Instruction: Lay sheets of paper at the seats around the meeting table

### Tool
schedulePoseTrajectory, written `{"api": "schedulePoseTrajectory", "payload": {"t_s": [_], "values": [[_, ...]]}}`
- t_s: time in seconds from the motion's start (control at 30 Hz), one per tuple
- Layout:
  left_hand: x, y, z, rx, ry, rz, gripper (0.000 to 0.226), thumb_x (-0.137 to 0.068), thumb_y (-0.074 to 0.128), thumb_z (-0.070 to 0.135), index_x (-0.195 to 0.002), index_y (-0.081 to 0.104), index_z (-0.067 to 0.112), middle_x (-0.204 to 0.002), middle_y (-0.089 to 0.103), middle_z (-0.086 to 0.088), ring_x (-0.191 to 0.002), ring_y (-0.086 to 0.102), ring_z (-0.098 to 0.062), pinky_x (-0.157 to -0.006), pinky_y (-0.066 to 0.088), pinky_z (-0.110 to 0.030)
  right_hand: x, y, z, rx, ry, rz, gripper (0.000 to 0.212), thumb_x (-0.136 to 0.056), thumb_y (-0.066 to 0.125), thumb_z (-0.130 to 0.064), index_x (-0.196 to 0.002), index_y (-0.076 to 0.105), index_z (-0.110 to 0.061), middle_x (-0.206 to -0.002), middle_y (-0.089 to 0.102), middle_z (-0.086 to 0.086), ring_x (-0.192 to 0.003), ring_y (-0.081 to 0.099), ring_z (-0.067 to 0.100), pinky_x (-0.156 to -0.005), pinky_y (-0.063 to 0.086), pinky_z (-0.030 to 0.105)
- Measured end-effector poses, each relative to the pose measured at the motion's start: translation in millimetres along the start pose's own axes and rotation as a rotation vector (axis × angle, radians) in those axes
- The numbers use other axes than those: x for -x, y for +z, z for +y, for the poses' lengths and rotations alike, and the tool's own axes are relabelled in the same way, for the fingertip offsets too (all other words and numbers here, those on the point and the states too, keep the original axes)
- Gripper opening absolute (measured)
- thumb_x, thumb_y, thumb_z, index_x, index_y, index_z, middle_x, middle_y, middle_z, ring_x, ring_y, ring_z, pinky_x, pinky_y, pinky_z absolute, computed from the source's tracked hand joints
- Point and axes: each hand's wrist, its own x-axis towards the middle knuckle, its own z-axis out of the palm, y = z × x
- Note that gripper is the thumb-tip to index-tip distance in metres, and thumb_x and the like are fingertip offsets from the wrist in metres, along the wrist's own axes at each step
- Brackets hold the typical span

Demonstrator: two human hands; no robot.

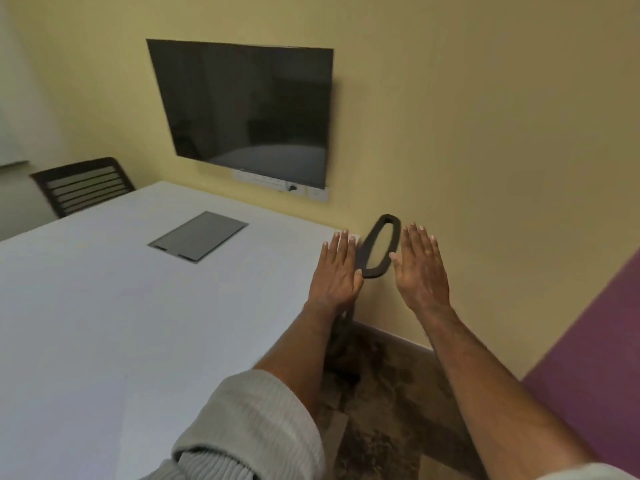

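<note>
The white meeting table [104, 306] fills the left and centre of the head view. No sheet of paper shows on it or in either hand. My left hand [337, 270] is stretched out flat, palm down, over the table's right edge, fingers together and holding nothing. My right hand [420, 268] is held out flat beside it, past the table edge and in front of the wall, also holding nothing. Between the two hands stands the black looped armrest [379, 247] of a chair pushed in at the table's right side; the rest of that chair is mostly hidden by my left arm.
A grey cable hatch [198, 236] is set into the tabletop. A dark slatted chair [83, 185] stands at the far left end. A black screen [247, 110] hangs on the yellow wall above a socket strip [280, 185]. Brown patterned floor [388, 403] runs between table and wall; a purple panel [588, 358] is at right.
</note>
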Motion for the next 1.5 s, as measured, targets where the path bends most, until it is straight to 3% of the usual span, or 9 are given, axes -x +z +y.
{"api": "schedulePoseTrajectory", "payload": {"t_s": [0.07,0.23,0.4,0.57,0.8,1.03,1.27,1.5], "values": [[-8,7,-19,-0.021,-0.051,0.010,0.071,-0.099,0.013,0.041,-0.158,-0.009,0.008,-0.167,-0.016,-0.014,-0.154,-0.017,-0.028,-0.127,-0.005,-0.046,-21,20,-9,-0.023,-0.053,-0.003,0.063,-0.105,0.024,-0.038,-0.157,0.015,-0.003,-0.166,0.012,0.014,-0.155,0.006,0.026,-0.126,0.005,0.043],[-31,24,-82,-0.031,-0.172,0.062,0.070,-0.104,0.025,0.036,-0.159,-0.006,0.006,-0.167,-0.015,-0.014,-0.155,-0.016,-0.028,-0.127,-0.003,-0.047,-85,70,-48,-0.114,-0.176,-0.010,0.063,-0.105,0.023,-0.040,-0.157,0.012,-0.007,-0.167,0.009,0.012,-0.155,0.004,0.025,-0.126,0.001,0.041],[-59,37,-155,-0.062,-0.307,0.076,0.069,-0.103,0.019,0.039,-0.159,-0.007,0.008,-0.168,-0.015,-0.013,-0.155,-0.016,-0.028,-0.127,-0.001,-0.048,-151,118,-101,-0.202,-0.303,-0.012,0.062,-0.106,0.023,-0.040,-0.158,0.012,-0.008,-0.167,0.009,0.010,-0.155,0.003,0.024,-0.126,0.000,0.039],[-72,30,-221,-0.065,-0.405,0.122,0.068,-0.104,0.027,0.035,-0.159,-0.001,0.005,-0.168,-0.009,-0.015,-0.156,-0.011,-0.029,-0.127,-0.001,-0.047,-199,154,-161,-0.288,-0.421,-0.007,0.062,-0.106,0.023,-0.042,-0.158,0.017,-0.009,-0.166,0.014,0.011,-0.155,0.009,0.025,-0.126,0.008,0.042],[-50,11,-312,-0.131,-0.579,0.153,0.069,-0.104,0.033,0.033,-0.159,0.004,0.004,-0.168,-0.004,-0.016,-0.156,-0.006,-0.031,-0.127,0.000,-0.048,-249,190,-259,-0.428,-0.597,-0.011,0.061,-0.105,0.030,-0.039,-0.155,0.026,-0.005,-0.163,0.026,0.015,-0.152,0.020,0.030,-0.125,0.016,0.045],[-15,-5,-411,-0.253,-0.777,0.138,0.067,-0.105,0.034,0.034,-0.159,0.006,0.003,-0.168,-0.003,-0.017,-0.156,-0.004,-0.033,-0.126,0.002,-0.049,-285,234,-376,-0.599,-0.757,-0.036,0.057,-0.102,0.048,-0.030,-0.148,0.039,0.003,-0.154,0.040,0.023,-0.146,0.034,0.036,-0.121,0.025,0.052],[-14,1,-514,-0.326,-0.901,0.073,0.071,-0.106,0.025,0.047,-0.159,0.000,0.008,-0.168,-0.009,-0.013,-0.156,-0.010,-0.030,-0.127,-0.003,-0.046,-326,294,-487,-0.699,-0.858,-0.134,0.061,-0.103,0.043,-0.039,-0.153,0.032,-0.004,-0.160,0.031,0.016,-0.151,0.025,0.029,-0.124,0.018,0.047],[-22,35,-605,-0.272,-1.009,0.003,0.075,-0.105,0.031,0.050,-0.159,0.004,0.005,-0.168,-0.005,-0.015,-0.156,-0.006,-0.032,-0.127,0.000,-0.048,-361,370,-562,-0.690,-0.931,-0.225,0.063,-0.104,0.041,-0.041,-0.155,0.028,-0.007,-0.163,0.027,0.011,-0.153,0.020,0.026,-0.126,0.011,0.042]]}}
